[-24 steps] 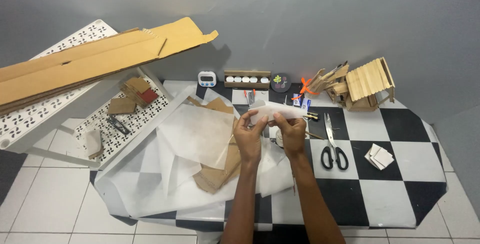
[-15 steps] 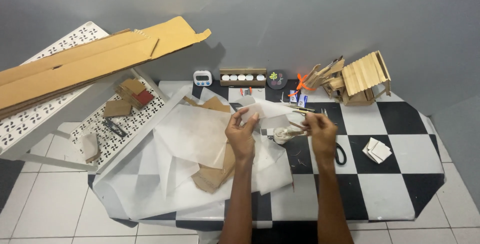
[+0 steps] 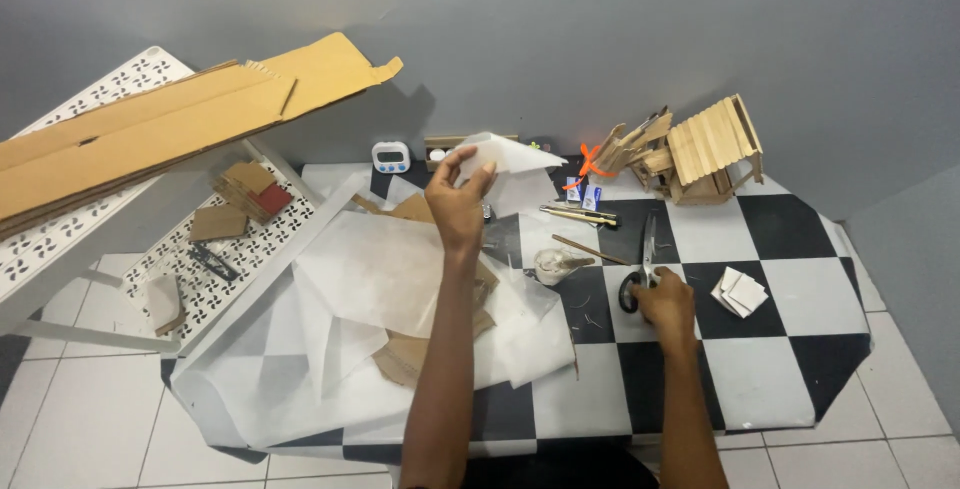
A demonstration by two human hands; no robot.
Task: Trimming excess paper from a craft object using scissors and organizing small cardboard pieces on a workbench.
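Note:
My left hand point(image 3: 459, 201) is raised over the checkered mat point(image 3: 760, 379) and pinches a sheet of white translucent paper point(image 3: 510, 159) by its near edge. My right hand point(image 3: 664, 304) rests low on the mat with its fingers around the black handles of a pair of scissors point(image 3: 640, 264), whose blades point away from me. A small glue-stained cup point(image 3: 553, 266) stands between the two hands. More sheets of the same paper point(image 3: 370, 274) lie spread over cardboard pieces point(image 3: 405, 354) on the left of the mat.
A small wooden stick house point(image 3: 710, 149) stands at the far right, with a digital timer point(image 3: 391, 157) and stick pieces point(image 3: 578, 213) near it. White square pieces point(image 3: 740, 292) lie right of the scissors. A long cardboard sheet point(image 3: 170, 124) leans over a white perforated rack point(image 3: 90, 239).
My hands have parted. The left lifted the paper sheet up and away from me; the right let go of it, moved right and down, and closed on the scissors' handles.

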